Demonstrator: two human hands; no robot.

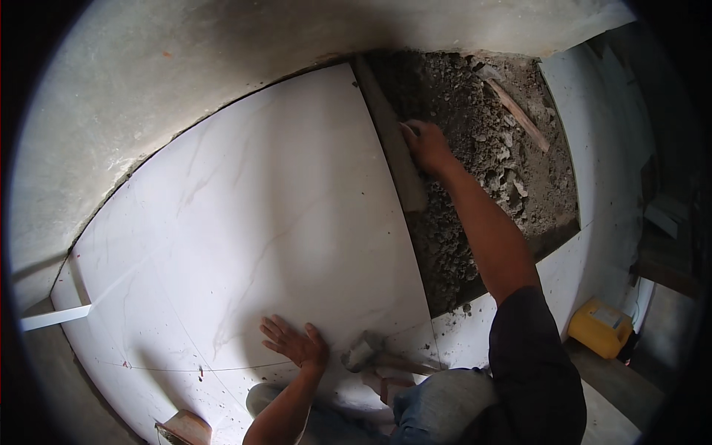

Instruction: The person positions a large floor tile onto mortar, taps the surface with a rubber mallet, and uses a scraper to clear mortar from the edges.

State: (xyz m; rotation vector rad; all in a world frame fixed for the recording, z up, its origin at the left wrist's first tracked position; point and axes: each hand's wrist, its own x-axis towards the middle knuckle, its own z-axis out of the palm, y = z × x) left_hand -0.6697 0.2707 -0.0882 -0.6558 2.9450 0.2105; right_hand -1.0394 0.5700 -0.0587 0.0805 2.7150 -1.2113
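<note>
I see my left hand (295, 343) spread flat on the white tile (252, 222) near its near edge. My right hand (426, 144) grips the straightedge (391, 141) along the tile's right edge, beside the mortar (475, 148).

Far and to your left a grey plastered wall (222, 67) curves round the floor, its surface mottled and stained. A thin piece of wood (518, 115) lies tilted at the far right. Further right, more white tiles (601, 133) cover the floor. Near the right edge a yellow box (601, 326) sits on the floor, with dim shelving (667, 245) just beyond it. At the near left a narrow white strip (55, 317) lies along the floor's edge.
</note>
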